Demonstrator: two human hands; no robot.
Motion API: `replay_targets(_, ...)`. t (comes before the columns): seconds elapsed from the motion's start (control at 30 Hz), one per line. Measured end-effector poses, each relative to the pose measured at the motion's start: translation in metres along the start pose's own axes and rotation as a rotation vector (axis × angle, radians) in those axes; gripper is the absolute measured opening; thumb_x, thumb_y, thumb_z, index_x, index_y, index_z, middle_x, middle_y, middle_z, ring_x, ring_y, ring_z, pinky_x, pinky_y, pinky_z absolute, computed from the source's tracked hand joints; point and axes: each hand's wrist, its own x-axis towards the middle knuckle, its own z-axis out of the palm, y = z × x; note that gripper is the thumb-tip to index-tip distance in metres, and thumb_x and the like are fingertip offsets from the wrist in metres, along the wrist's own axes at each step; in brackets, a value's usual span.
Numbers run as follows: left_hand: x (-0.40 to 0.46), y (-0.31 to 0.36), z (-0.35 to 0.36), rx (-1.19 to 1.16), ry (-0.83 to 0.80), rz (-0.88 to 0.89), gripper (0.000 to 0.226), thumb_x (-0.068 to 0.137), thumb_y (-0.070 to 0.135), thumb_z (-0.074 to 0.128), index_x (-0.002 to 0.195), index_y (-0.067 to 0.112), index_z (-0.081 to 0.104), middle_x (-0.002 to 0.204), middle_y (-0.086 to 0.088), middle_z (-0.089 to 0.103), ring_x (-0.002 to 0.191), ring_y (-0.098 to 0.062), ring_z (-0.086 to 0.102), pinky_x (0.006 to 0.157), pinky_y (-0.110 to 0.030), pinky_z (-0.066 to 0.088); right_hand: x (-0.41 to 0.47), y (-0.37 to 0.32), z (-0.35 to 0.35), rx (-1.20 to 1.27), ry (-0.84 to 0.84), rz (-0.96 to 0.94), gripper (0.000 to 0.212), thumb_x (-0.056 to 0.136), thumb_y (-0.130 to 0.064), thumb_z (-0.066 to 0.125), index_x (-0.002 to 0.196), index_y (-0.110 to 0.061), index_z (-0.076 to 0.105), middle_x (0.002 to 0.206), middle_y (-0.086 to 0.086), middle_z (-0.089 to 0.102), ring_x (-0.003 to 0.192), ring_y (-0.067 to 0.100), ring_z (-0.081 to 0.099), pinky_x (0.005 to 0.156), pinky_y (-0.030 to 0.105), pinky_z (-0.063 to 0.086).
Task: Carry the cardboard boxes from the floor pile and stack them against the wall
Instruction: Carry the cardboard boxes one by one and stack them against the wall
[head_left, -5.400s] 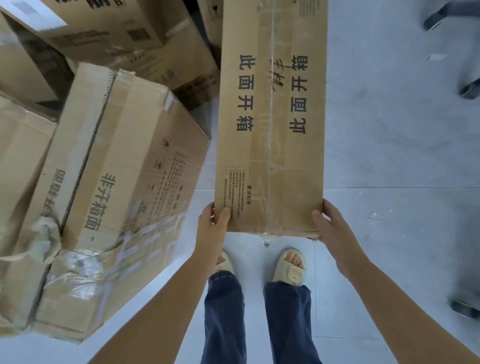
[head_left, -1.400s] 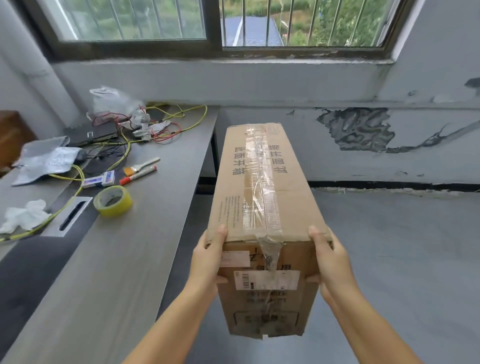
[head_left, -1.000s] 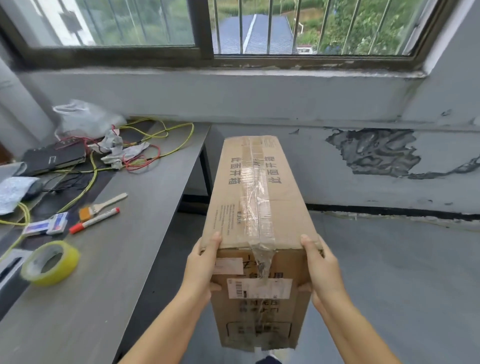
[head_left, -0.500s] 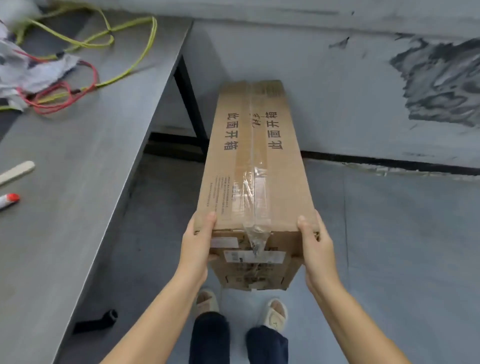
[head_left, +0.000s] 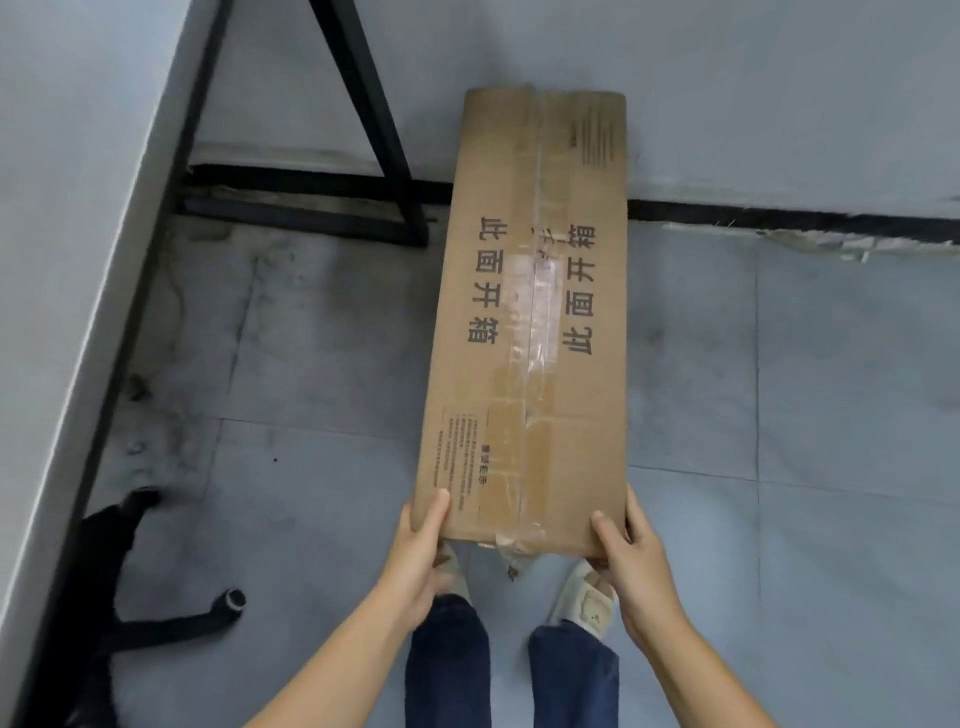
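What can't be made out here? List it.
- Head view: whether the cardboard box touches the floor or wall; its own top face hides that.
- Fingers of the left hand and right hand: under the box.
- Fine print: too small.

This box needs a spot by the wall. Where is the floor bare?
Bare floor runs right of the box along the wall. Left is crowded: table frame and table.
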Motion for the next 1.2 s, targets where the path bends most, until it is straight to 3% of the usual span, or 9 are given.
replay_targets(0.13,0.018,0.019,0.001,-0.088,-0.039,-0.054,0.056,0.083,0.042,0.058,0.133,0.025,0.039,0.127,-0.006,0.057,0.122,-0.03,0.052,0.1,-0.054,0.043,0.017,-0.019,0.007,-0.04,0.002,-0.011,0.049,0.097,-0.013,0.05,0.139,-0.037,0.044,0.126,-0.008,0.062,0.11,0.012,0.061,0.093,0.039,0.052)
replay_targets(0.37,0.065,0.06,0.019,-0.029,0.013,-0.004,0.042,0.096,0.03,0.052,0.135,0.02,0.041,0.128,-0.007,0.058,0.115,-0.026,0.057,0.097,-0.041,0.044,0.067,-0.056,0.028,-0.105,0.006,-0.028,0.052,0.097,-0.009,0.044,0.142,-0.034,0.039,0.127,-0.007,0.059,0.092,0.006,0.058,0.061,0.017,0.047)
replay_targets(0.47,0.067,0.048,0.016,0.022,0.073,-0.009,0.048,0.095,0.033,0.053,0.14,0.022,0.039,0.133,-0.006,0.055,0.118,-0.027,0.055,0.094,-0.039,0.045,0.062,-0.041,0.025,-0.107,-0.001,-0.032,0.049,0.099,-0.013,0.046,0.141,-0.036,0.04,0.127,-0.007,0.059,0.104,0.006,0.058,0.073,0.023,0.05)
replay_targets(0.6,0.066,0.05,0.021,0.116,0.127,-0.016,0.05,0.095,0.038,0.052,0.14,0.02,0.038,0.138,-0.004,0.05,0.125,-0.027,0.048,0.097,-0.045,0.044,0.067,-0.047,0.015,-0.182,-0.046,0.02,0.045,0.098,-0.016,0.05,0.14,-0.032,0.043,0.126,0.0,0.06,0.094,0.015,0.059,0.071,0.029,0.048)
replay_targets(0.67,0.055,0.056,0.024,0.185,0.179,0.014,0.047,0.097,0.034,0.052,0.138,0.016,0.04,0.139,-0.005,0.048,0.123,-0.023,0.046,0.1,-0.045,0.04,0.062,-0.057,0.008,-0.261,-0.048,0.059,0.055,0.097,-0.021,0.054,0.147,-0.026,0.034,0.137,0.006,0.051,0.11,0.022,0.056,0.082,0.037,0.05)
replay_targets(0.73,0.033,0.064,0.026,0.305,0.226,0.08,0.046,0.097,0.031,0.05,0.137,0.011,0.042,0.14,-0.007,0.048,0.12,-0.022,0.046,0.103,-0.041,0.039,0.044,-0.071,-0.004,-0.317,-0.029,0.053,0.06,0.096,-0.027,0.056,0.149,-0.022,0.029,0.144,0.009,0.043,0.124,0.024,0.047,0.095,0.041,0.047)
replay_targets(0.87,-0.039,0.092,0.029,0.418,0.215,0.189,0.05,0.098,0.036,0.048,0.139,0.009,0.042,0.142,-0.007,0.046,0.128,-0.024,0.044,0.108,-0.043,0.038,-0.02,-0.108,-0.031,-0.271,-0.086,-0.022,0.051,0.096,-0.029,0.055,0.143,-0.019,0.041,0.121,0.001,0.057,0.112,0.016,0.056,0.089,0.038,0.052)
replay_targets(1.03,-0.186,0.118,0.025,0.405,0.073,0.404,0.03,0.099,0.03,0.046,0.126,0.016,0.05,0.118,-0.003,0.061,0.108,-0.015,0.059,0.084,-0.028,0.049,-0.148,-0.148,-0.078,-0.232,-0.165,-0.164,0.036,0.095,-0.03,0.055,0.13,-0.03,0.051,0.115,-0.003,0.064,0.103,0.007,0.064,0.081,0.031,0.056)
replay_targets(1.2,-0.302,0.112,0.009,0.374,-0.038,0.665,0.023,0.099,0.019,0.046,0.118,0.027,0.055,0.099,0.009,0.072,0.099,-0.006,0.066,0.078,-0.023,0.052,-0.242,-0.152,-0.125,-0.167,-0.156,-0.362,0.032,0.094,-0.02,0.053,0.122,-0.036,0.055,0.107,-0.013,0.07,0.1,0.008,0.067,0.077,0.022,0.057)
